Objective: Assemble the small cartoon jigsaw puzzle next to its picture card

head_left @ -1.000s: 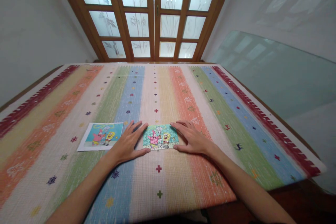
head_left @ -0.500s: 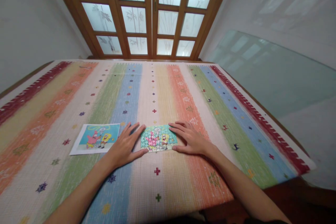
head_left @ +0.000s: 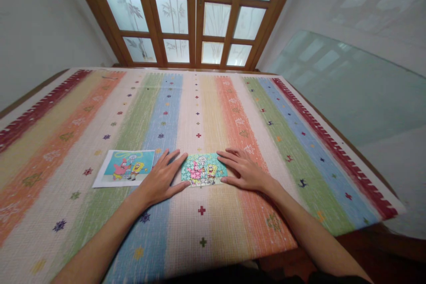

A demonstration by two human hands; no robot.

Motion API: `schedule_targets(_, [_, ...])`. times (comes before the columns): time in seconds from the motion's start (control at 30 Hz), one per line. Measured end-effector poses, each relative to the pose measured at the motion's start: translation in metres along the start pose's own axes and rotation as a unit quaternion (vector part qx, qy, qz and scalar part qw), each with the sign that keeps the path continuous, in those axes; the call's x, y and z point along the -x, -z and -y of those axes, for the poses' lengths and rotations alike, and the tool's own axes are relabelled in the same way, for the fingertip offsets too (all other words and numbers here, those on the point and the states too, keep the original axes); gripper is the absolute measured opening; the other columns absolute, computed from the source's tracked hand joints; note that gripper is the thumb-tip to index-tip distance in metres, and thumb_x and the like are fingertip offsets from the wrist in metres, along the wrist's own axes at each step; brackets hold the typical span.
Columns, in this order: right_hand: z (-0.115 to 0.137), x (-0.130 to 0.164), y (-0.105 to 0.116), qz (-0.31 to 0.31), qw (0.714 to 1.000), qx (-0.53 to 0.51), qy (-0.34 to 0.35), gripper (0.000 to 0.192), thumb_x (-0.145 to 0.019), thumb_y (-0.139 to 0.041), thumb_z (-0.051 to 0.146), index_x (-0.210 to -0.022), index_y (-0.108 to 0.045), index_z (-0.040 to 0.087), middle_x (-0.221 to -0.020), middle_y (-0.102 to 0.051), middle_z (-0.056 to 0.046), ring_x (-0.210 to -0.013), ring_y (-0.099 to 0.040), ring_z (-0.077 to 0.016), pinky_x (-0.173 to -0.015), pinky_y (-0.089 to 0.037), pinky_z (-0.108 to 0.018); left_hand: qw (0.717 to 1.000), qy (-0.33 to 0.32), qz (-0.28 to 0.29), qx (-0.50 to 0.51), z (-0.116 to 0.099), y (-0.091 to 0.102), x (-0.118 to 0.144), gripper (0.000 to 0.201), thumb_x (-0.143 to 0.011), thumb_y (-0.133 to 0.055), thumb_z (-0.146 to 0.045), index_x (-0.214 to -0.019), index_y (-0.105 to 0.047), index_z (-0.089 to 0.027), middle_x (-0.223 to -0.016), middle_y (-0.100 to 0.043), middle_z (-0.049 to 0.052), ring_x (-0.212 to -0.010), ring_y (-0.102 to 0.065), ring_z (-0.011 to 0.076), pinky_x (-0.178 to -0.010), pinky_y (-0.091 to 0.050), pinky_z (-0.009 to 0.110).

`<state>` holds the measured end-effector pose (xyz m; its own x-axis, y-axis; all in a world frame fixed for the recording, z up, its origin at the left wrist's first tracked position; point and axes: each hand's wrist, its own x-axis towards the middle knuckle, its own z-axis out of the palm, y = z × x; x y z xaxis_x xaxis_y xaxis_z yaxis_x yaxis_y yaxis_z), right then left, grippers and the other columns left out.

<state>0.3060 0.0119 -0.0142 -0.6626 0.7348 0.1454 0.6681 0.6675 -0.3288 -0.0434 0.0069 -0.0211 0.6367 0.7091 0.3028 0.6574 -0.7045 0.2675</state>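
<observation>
A small jigsaw puzzle (head_left: 203, 169) with a cartoon picture lies flat on the striped tablecloth, its pieces joined into a rectangle. My left hand (head_left: 163, 176) rests at its left edge, fingers spread, with thumb and forefinger touching the corners. On the opposite side, my right hand (head_left: 244, 171) lies with its fingers outstretched, the fingertips and thumb at the puzzle's right edge. Neither hand grasps anything. Left of my left hand is a printed picture sheet (head_left: 128, 167) showing the same cartoon figures; its right edge is close to the fingers.
The tablecloth (head_left: 199, 111) with coloured stripes covers a large table. Beyond its far edge stand wooden doors (head_left: 193, 22) with frosted panes. A glass panel (head_left: 349, 84) leans along the right wall. The table's near edge is close to my body.
The camera view has shifted slightly, so everything sits a little higher and further right. Both hands stay at the puzzle's sides, and the puzzle keeps its place on the cloth.
</observation>
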Motion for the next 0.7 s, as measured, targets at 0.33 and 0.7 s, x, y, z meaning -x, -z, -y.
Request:
schedule_targets(0.33, [0.0015, -0.0004, -0.0014, -0.006, 1.000, -0.005, 0.003, 0.066, -0.097, -0.060, 0.057, -0.154, -0.049, 0.026, -0.156, -0.052, -0.011, -0.141, -0.045, -0.0369, -0.114, -0.038, -0.061, 1.000, 0.001, -0.002, -0.002, 0.0020, -0.0011, -0.0007, 0.083, -0.099, -0.058, -0.055, -0.165, -0.018, -0.023, -0.154, -0.051, 0.016, -0.145, -0.044, 0.0379, -0.123, -0.033, 0.061])
schedule_targets(0.7, [-0.0012, -0.0025, -0.0068, -0.017, 1.000, -0.013, 0.016, 0.067, -0.098, -0.060, 0.055, -0.156, -0.047, 0.025, -0.152, -0.057, -0.012, -0.139, -0.047, -0.0367, -0.112, -0.040, -0.062, 1.000, -0.005, 0.008, -0.009, 0.0032, -0.0028, -0.0014, 0.082, -0.101, -0.054, -0.057, -0.164, -0.016, -0.021, -0.154, -0.052, 0.016, -0.146, -0.044, 0.0349, -0.125, -0.029, 0.060])
